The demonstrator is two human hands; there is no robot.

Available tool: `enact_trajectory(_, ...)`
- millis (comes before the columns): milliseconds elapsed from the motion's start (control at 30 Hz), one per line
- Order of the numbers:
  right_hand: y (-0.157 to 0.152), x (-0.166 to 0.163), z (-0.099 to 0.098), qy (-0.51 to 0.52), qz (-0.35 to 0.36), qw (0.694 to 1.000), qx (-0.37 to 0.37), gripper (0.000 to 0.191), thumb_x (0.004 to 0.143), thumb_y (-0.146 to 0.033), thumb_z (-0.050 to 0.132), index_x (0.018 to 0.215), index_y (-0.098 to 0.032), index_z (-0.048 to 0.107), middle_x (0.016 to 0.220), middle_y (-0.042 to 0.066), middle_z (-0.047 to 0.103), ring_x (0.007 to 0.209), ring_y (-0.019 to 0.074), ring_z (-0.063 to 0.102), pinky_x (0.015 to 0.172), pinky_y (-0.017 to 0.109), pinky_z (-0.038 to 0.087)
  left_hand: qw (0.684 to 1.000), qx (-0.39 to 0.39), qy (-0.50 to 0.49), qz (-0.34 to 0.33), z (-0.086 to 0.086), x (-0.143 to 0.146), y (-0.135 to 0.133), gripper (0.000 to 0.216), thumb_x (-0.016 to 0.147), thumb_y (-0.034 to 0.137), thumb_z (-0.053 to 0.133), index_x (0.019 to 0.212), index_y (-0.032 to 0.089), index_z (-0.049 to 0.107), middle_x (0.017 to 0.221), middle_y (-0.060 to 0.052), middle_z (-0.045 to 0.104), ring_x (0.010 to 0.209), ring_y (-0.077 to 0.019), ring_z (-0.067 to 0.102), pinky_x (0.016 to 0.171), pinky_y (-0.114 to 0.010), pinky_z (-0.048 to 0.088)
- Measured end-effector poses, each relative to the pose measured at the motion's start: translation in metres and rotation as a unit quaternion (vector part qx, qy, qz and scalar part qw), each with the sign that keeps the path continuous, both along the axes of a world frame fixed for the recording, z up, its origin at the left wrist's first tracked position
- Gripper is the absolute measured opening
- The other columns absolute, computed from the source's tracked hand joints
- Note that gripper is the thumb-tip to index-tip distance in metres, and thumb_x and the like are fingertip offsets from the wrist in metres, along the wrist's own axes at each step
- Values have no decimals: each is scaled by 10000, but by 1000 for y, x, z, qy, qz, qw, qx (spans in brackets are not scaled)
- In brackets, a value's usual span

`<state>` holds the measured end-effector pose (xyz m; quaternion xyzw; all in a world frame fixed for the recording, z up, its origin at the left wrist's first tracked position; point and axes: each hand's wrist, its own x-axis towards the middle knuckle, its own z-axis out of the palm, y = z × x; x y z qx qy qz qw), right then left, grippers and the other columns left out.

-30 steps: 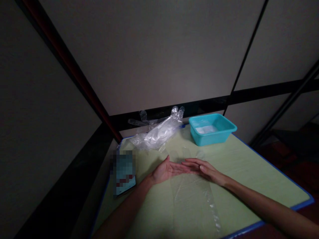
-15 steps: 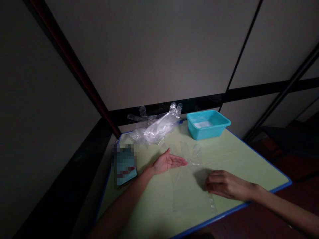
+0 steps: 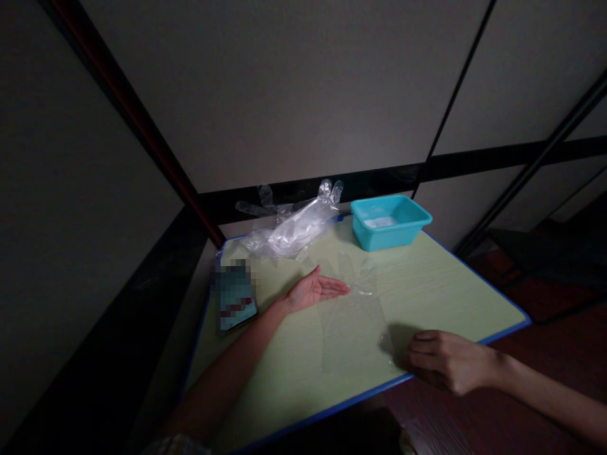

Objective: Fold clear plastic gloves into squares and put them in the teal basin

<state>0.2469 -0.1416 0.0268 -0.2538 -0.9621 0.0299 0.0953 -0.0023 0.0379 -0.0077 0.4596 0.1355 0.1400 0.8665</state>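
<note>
Transparent plastic glove [image 3: 355,328] lies near the blue front edge [image 3: 351,402] of the table [image 3: 422,284]. The left hand [image 3: 313,292] is at its left side, fingers straight, gripping nothing; the right hand [image 3: 448,361] curls by the edge, grip hidden, tabletop separating it from the teal basin [image 3: 389,236].
</note>
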Motion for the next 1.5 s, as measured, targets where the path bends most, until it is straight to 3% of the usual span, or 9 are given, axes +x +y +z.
enact_trajectory(200,3,-5,-4,4,58,997,48,319,824,-59,313,669,-170,569,613,60,558,545,162,444,514,310,302,1000,1,-9,2,0,0,0,668,911,460,118,1009,20,611,1063,-171,608,1063,-242,516,997,-387,196)
enact_trajectory(433,6,-8,-4,-5,96,994,53,298,765,-30,348,625,-172,570,606,69,559,529,166,432,477,319,277,1000,-6,-7,2,-1,0,1,664,917,442,107,1005,23,614,1058,-162,613,1039,-223,534,992,-367,219)
enact_trajectory(700,9,-11,-9,25,96,995,30,263,798,-76,374,736,-180,607,649,60,584,547,153,473,489,307,319,1000,7,-5,2,-1,-1,1,632,906,474,172,1013,34,613,1070,-160,607,1052,-237,526,993,-382,214)
enact_trajectory(967,15,-8,-13,-2,64,997,37,295,869,-121,351,667,-159,563,606,35,536,553,141,453,510,297,323,1000,5,-3,0,-3,-1,1,619,893,494,209,1005,48,623,1081,-156,603,1062,-243,519,986,-380,236)
enact_trajectory(1167,17,-6,2,130,3,990,-53,219,881,-183,366,898,-138,579,806,91,602,714,167,510,618,306,404,1000,10,13,-4,-5,-1,2,630,885,516,207,1006,58,622,1088,-160,598,1072,-247,511,982,-384,240)
enact_trajectory(1300,24,-7,8,190,-40,969,-151,147,840,-139,441,898,-153,575,958,103,601,870,152,544,737,289,439,1000,12,18,-6,-5,-1,3,635,881,525,215,1016,54,619,1091,-154,598,1069,-238,512,981,-369,248)
enact_trajectory(1500,45,-6,9,280,-87,926,-239,125,848,-170,443,907,-166,554,934,84,643,875,142,587,746,272,462,999,9,36,-5,-3,-1,2,625,868,541,247,1011,64,623,1120,-150,581,1097,-243,492,982,-358,251)
